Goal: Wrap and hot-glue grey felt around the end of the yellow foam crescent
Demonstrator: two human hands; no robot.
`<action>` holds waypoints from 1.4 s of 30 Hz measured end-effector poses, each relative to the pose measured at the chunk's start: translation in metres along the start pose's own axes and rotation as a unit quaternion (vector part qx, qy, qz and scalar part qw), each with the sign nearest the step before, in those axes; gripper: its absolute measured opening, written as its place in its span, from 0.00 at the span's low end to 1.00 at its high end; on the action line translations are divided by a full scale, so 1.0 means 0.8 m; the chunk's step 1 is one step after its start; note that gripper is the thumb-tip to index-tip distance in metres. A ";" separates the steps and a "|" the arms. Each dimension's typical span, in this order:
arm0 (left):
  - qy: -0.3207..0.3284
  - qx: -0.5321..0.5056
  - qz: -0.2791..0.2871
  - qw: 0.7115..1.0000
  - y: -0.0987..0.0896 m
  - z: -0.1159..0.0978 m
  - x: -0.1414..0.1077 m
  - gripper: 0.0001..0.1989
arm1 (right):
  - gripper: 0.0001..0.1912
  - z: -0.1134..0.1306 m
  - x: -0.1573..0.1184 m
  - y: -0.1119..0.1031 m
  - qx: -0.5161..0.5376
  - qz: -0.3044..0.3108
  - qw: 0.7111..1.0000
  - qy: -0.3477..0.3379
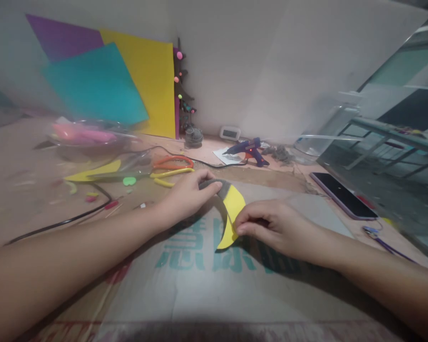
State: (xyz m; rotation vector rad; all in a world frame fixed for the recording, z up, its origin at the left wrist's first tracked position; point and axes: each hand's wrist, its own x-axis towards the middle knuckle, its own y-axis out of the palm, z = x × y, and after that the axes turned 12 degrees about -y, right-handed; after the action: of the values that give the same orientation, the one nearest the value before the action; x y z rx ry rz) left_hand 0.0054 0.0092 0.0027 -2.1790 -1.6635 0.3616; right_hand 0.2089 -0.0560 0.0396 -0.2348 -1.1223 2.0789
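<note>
A curved, crescent-like piece [235, 202] is held above the printed board in front of me. Its near part is yellow and tapers to a point, while its far part is covered in dark grey. My left hand [196, 191] is closed on the grey end, thumb on top. On the right edge of the yellow part, my right hand [271, 225] pinches with thumb and fingertips; whether it also holds something small there I cannot make out. Scissors with orange handles [173, 163] and yellow handles [164, 178] lie just beyond my left hand.
A purple glue gun [248, 149] rests at the back, its cable running left. A phone [342, 194] lies at the right edge. Yellow [150, 85] and teal sheets [96, 85] lean on the wall. Left are a plastic bag [89, 135] and scraps; a clear bottle [328, 130] stands back right.
</note>
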 end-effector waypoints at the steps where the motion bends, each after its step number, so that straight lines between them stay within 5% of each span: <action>1: 0.003 0.003 0.001 1.000 0.000 0.000 0.000 0.11 | 0.07 -0.001 0.000 0.001 0.004 0.002 1.000 0.002; 4: 0.008 0.002 0.000 1.000 -0.001 -0.001 -0.001 0.11 | 0.08 -0.003 0.000 -0.005 -0.020 -0.017 1.000 0.003; 10: -0.005 -0.014 0.011 1.000 0.000 -0.003 -0.002 0.11 | 0.17 -0.016 0.004 -0.042 -0.241 -0.120 0.963 0.012; 12: -0.004 -0.016 0.018 1.000 0.000 -0.002 -0.001 0.11 | 0.13 -0.026 0.006 -0.046 -0.256 -0.116 0.960 -0.004; 17: 0.002 -0.009 0.029 1.000 0.000 0.002 0.000 0.11 | 0.10 -0.039 0.007 -0.039 -0.216 -0.143 0.966 -0.016; 22: 0.019 -0.002 0.041 0.999 0.001 -0.001 -0.002 0.11 | 0.13 -0.032 0.018 -0.029 -0.124 -0.182 0.974 0.048; 32: 0.041 0.016 0.074 0.996 0.002 -0.001 -0.004 0.12 | 0.16 -0.038 0.024 -0.003 0.110 -0.108 0.980 0.125; 42: 0.044 0.028 0.099 0.994 0.001 0.000 -0.004 0.13 | 0.17 -0.036 0.024 -0.004 0.120 -0.086 0.985 0.091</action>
State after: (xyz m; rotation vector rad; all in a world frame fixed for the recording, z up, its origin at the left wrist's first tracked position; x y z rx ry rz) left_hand 0.0051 0.0062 0.0027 -2.2897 -1.3777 0.3553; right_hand 0.2108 -0.0231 0.0280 -0.1971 -0.7483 1.9725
